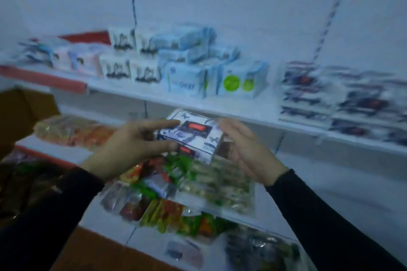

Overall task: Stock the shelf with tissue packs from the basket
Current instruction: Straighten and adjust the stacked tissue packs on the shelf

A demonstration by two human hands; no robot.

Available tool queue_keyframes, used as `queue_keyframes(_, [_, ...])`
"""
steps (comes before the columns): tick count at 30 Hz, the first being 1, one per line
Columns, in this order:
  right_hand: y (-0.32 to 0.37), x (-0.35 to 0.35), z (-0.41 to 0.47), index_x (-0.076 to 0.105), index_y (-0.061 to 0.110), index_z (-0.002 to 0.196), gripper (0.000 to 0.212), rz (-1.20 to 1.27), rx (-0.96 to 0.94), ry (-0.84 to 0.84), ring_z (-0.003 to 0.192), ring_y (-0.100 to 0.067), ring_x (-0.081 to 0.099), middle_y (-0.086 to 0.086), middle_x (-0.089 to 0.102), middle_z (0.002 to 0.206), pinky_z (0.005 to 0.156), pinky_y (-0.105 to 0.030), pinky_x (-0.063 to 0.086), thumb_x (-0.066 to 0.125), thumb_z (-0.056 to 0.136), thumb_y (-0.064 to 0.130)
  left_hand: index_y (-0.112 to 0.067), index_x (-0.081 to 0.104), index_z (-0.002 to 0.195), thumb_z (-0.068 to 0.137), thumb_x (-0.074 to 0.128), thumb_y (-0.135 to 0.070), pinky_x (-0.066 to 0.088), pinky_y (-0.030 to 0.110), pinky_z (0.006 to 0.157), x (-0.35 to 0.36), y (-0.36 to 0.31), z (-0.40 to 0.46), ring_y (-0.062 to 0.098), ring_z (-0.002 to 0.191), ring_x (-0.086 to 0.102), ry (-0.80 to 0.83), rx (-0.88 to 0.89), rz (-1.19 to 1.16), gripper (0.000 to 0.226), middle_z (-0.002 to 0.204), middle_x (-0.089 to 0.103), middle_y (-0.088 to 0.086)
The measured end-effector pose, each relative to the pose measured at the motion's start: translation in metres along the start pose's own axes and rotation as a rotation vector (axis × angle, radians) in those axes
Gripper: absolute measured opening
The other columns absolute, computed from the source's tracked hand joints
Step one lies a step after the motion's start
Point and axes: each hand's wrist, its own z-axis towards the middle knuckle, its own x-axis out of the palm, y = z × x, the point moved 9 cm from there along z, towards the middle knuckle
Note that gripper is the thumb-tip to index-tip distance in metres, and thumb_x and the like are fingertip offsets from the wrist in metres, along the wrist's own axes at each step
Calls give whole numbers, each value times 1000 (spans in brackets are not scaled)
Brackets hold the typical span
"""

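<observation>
I hold a white tissue pack with blue print and a dark label between both hands in front of the shelves. My left hand grips its left end, thumb below and fingers on top. My right hand lies against its right side with fingers nearly straight. The upper shelf carries rows of tissue packs: white packs with black print on the left, blue-and-white packs in the middle, and stacks like the held pack on the right. No basket is in view. The picture is blurred.
Below the hands, a lower shelf holds colourful snack bags. More orange bags lie on a shelf at the left. A brown cardboard box stands at the far left. White wall panels with slotted uprights rise behind.
</observation>
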Motion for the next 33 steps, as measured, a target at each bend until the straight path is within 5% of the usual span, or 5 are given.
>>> queue_keyframes(8, [167, -168, -77, 65, 25, 109, 25, -882, -445, -462, 86, -3, 65, 6, 66, 107, 76, -12, 48, 54, 96, 43, -28, 66, 115, 78, 76, -23, 30, 10, 50, 79, -123, 73, -3, 48, 43, -36, 222, -77, 39, 44, 43, -16])
queue_keyframes(12, [192, -253, -89, 57, 14, 129, 46, -1332, -408, -631, 116, -24, 53, -10, 54, 127, 100, -35, 43, 50, 97, 46, -25, 65, 123, 79, 78, -27, 45, 19, 73, 138, -132, 117, 9, 85, 66, -25, 192, -83, 47, 108, 72, 2])
queue_keyframes(19, [190, -328, -70, 43, 24, 146, 67, -1625, -228, -602, 132, -31, 41, -13, 41, 146, 109, -42, 36, 36, 92, 64, -24, 64, 126, 82, 76, -32, 43, 19, 72, 183, -146, 169, 5, 74, 59, -104, 166, 64, 46, 122, 66, 10])
queue_keyframes(27, [165, -345, -51, 41, 32, 146, 77, -1751, -177, -549, 121, -23, 48, -4, 50, 133, 102, -41, 39, 16, 88, 76, -29, 48, 142, 92, 62, -41, 40, 27, 96, 206, -139, 174, 19, 123, 52, -71, 180, 248, 54, 139, 55, 0])
queue_keyframes(33, [163, -346, -50, 38, 34, 148, 74, -1771, -183, -567, 121, -21, 48, -3, 50, 133, 102, -41, 39, 15, 89, 74, -22, 44, 144, 96, 56, -36, 40, 21, 84, 224, -153, 170, 15, 96, 56, -70, 224, 355, 52, 121, 64, 4])
